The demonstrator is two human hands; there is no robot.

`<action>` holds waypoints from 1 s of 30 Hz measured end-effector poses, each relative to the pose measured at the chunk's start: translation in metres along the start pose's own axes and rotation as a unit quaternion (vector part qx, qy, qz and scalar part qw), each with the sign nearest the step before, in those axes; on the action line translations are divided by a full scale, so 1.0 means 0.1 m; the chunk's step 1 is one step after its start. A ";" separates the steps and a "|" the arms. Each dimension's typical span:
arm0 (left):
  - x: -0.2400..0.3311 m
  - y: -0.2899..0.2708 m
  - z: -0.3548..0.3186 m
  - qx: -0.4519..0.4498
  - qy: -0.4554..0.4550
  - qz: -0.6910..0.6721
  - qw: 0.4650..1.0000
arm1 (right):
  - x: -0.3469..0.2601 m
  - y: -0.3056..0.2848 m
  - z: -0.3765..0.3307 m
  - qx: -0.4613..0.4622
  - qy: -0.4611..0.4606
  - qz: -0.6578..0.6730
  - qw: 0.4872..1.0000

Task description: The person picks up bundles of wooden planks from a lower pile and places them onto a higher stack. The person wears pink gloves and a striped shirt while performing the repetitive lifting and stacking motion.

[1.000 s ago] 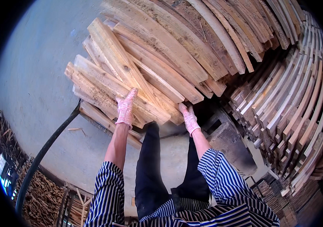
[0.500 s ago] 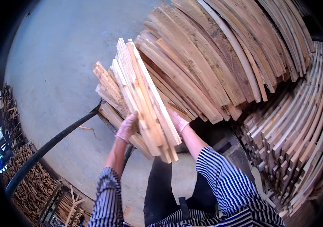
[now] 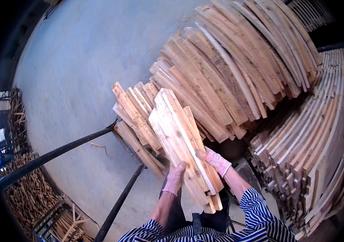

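A bundle of pale wooden boards (image 3: 178,141) is held between my two gloved hands, in front of my body and tilted away from me. My left hand (image 3: 174,177) grips its left side near the lower end, thumb on top. On the right side, my right hand (image 3: 215,160) is closed round the boards, its thumb over the upper face. The fingers of both hands are partly hidden beneath the wood. Just beyond the bundle, loose boards (image 3: 133,117) lie on a dark metal frame, left of a long row of leaning boards (image 3: 204,80).
A tall stack of narrow strips (image 3: 305,153) stands to the right. Black metal bars (image 3: 59,151) run from the frame toward the lower left. A heap of wood scraps (image 3: 31,193) and a crate of sticks (image 3: 69,224) lie at the left on the concrete floor (image 3: 83,72).
The bundle has come closer to my body, and its broad face is now turned up. Both hands have shifted right and downward in view, still gripping it.
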State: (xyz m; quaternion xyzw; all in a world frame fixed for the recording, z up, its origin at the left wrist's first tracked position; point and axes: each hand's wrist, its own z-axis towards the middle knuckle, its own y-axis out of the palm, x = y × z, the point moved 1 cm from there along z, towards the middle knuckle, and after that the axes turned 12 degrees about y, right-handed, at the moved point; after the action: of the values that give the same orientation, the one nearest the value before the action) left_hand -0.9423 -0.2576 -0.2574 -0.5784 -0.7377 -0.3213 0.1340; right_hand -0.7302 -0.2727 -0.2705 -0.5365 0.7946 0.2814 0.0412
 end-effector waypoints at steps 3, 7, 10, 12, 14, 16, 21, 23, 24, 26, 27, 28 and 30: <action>0.18 0.17 -0.43 0.012 0.026 0.061 0.998 | 0.10 0.07 -0.48 -0.003 0.018 0.086 0.996; 0.57 0.55 -0.89 -0.040 0.030 0.186 0.981 | 0.18 0.10 -1.14 0.040 -0.102 0.115 0.987; 0.53 0.85 -1.21 -0.119 0.156 0.168 0.966 | -0.28 0.06 -2.09 0.041 -0.196 0.045 0.979; 0.77 1.45 -1.47 -0.186 0.180 0.161 0.952 | -0.42 -0.07 -2.63 -0.022 -0.330 0.097 0.939; 0.99 1.89 -1.59 -0.260 0.222 0.236 0.910 | -0.54 -0.21 -3.03 -0.030 -0.400 0.106 0.910; 1.21 2.38 -1.93 -0.327 0.290 0.248 0.865 | -0.65 -0.16 -3.89 -0.007 -0.447 0.080 0.891; 1.37 3.93 -2.96 -0.516 0.418 0.267 0.698 | -0.57 -0.37 -5.57 0.099 -0.522 0.132 0.837; 1.27 4.47 -3.44 -0.610 0.359 0.264 0.655 | -0.25 -0.50 -6.15 0.259 -0.521 0.121 0.805; 1.12 4.75 -3.72 -0.630 0.347 0.281 0.636 | -0.08 -0.60 -6.36 0.341 -0.506 0.124 0.782; 0.83 5.36 -4.42 -0.658 0.326 0.318 0.600 | 0.18 -0.83 -6.62 0.326 -0.582 0.204 0.717; 0.74 5.64 -4.72 -0.689 0.301 0.334 0.569 | 0.24 -0.89 -6.87 0.306 -0.604 0.231 0.699; 0.66 5.94 -5.02 -0.716 0.279 0.351 0.535 | 0.29 -0.98 -7.02 0.277 -0.637 0.269 0.667; 0.44 6.54 -5.71 -0.771 0.242 0.386 0.446 | 0.44 -1.14 -7.38 0.238 -0.689 0.331 0.599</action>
State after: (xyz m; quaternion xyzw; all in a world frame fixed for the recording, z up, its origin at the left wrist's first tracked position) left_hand -0.4404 -0.5019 0.4086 -0.5679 0.1742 -0.8001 -0.0834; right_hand -0.4741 -0.7019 0.2859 0.1451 0.6924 0.3631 0.6064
